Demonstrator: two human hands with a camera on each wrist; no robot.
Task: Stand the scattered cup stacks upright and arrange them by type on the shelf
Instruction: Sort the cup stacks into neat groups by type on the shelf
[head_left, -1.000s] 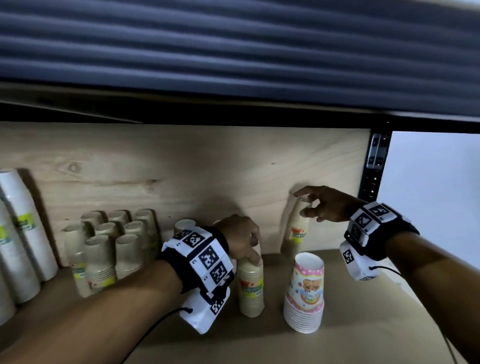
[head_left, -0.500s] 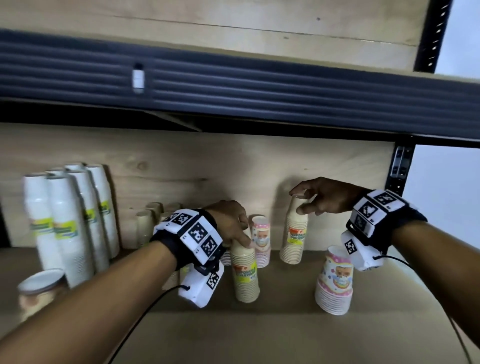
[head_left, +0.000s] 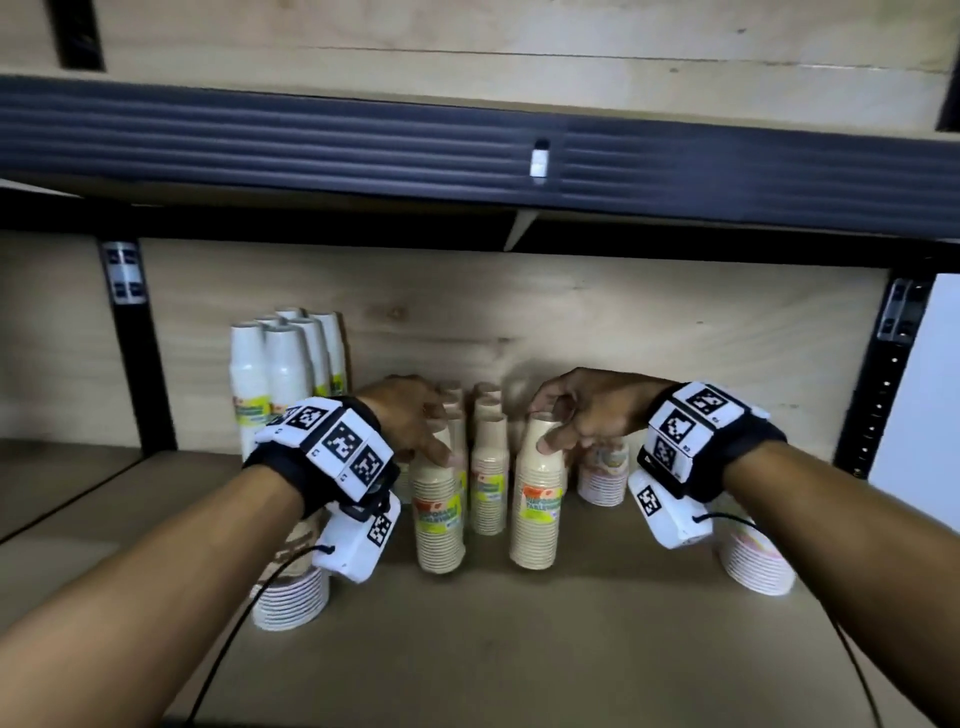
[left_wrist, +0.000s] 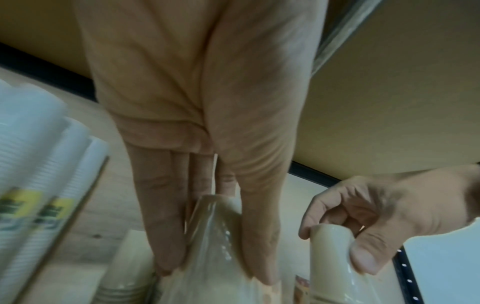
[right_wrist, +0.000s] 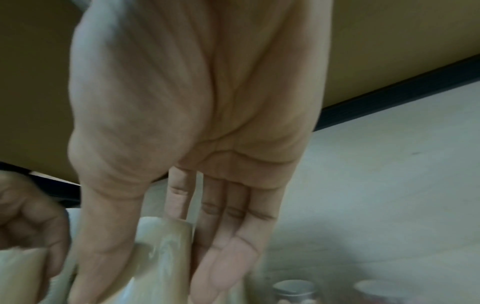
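Two upright tan cup stacks in clear wrap stand side by side at mid-shelf. My left hand (head_left: 435, 441) grips the top of the left tan stack (head_left: 439, 519); in the left wrist view the fingers and thumb (left_wrist: 259, 257) clamp that stack (left_wrist: 215, 236). The right hand (head_left: 546, 432) pinches the top of the right tan stack (head_left: 537, 514), with the thumb (right_wrist: 103, 257) and fingers on either side of the stack (right_wrist: 161, 257). Behind and between them stand more tan stacks (head_left: 488, 483).
Tall white cup stacks (head_left: 285, 364) stand at the back left. Patterned pink stacks sit at the right (head_left: 602, 480), at the far right front (head_left: 756, 564) and under my left wrist (head_left: 291, 597). The shelf board (head_left: 519, 649) is bounded by black uprights and a low shelf above.
My right hand brought its tan stack from the back wall leftward, next to the stack in my left hand. The left hand kept its grip. The head view swung to take in more shelf.
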